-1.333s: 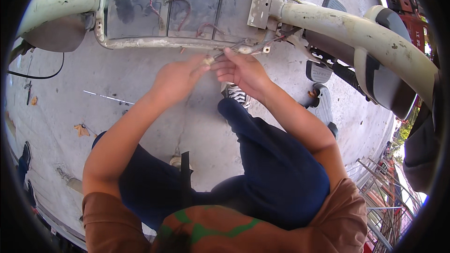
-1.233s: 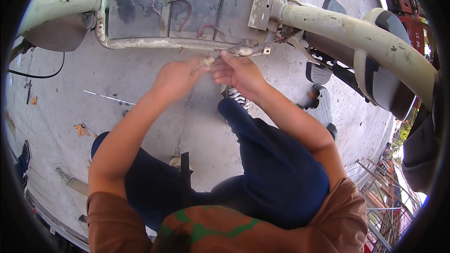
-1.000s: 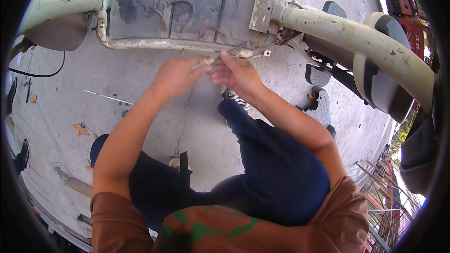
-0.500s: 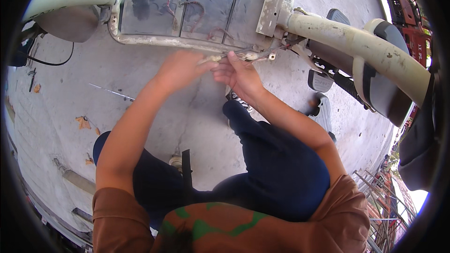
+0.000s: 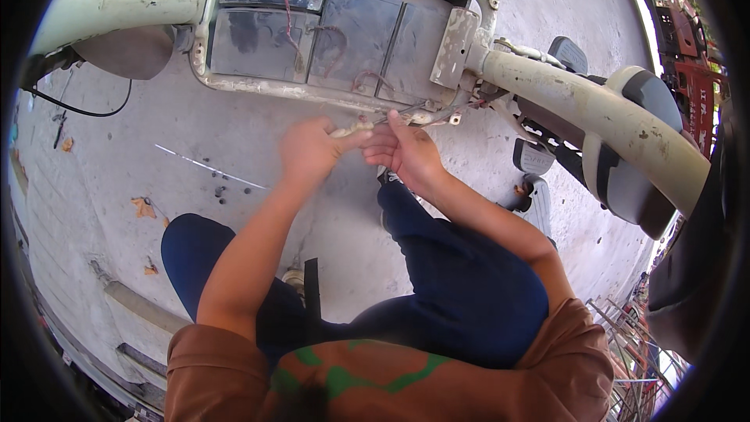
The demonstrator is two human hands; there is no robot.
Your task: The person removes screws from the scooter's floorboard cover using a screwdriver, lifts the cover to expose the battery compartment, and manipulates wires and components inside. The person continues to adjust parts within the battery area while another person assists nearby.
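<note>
Both my hands are close together just below the lower rail of a cream-painted metal frame (image 5: 297, 91). My left hand (image 5: 311, 152), slightly blurred, is closed on a pale, connector-like piece (image 5: 351, 130) among the wiring. With thumb and fingers together, my right hand (image 5: 412, 155) pinches the wires beside it, its fingers meeting the left fingertips. A thin dark wire (image 5: 426, 105) runs from the thumb toward the frame's right corner. What lies between the fingers is partly hidden. Inside the frame sit dark, dusty battery blocks (image 5: 353, 31) with a red wire (image 5: 287, 8) across them.
Thick cream tubes (image 5: 586, 90) extend from the frame on both sides. Pedals (image 5: 533, 155) are at the right. On the concrete floor lie a thin pale rod (image 5: 207, 166), small dark bits (image 5: 221, 190) and dry leaves (image 5: 143, 206). Red metal machinery (image 5: 694, 86) stands at far right.
The frame and both hands appear lower in the picture. My left forearm has shifted right, and the left hand has turned around the pale piece while the right keeps its pinch.
</note>
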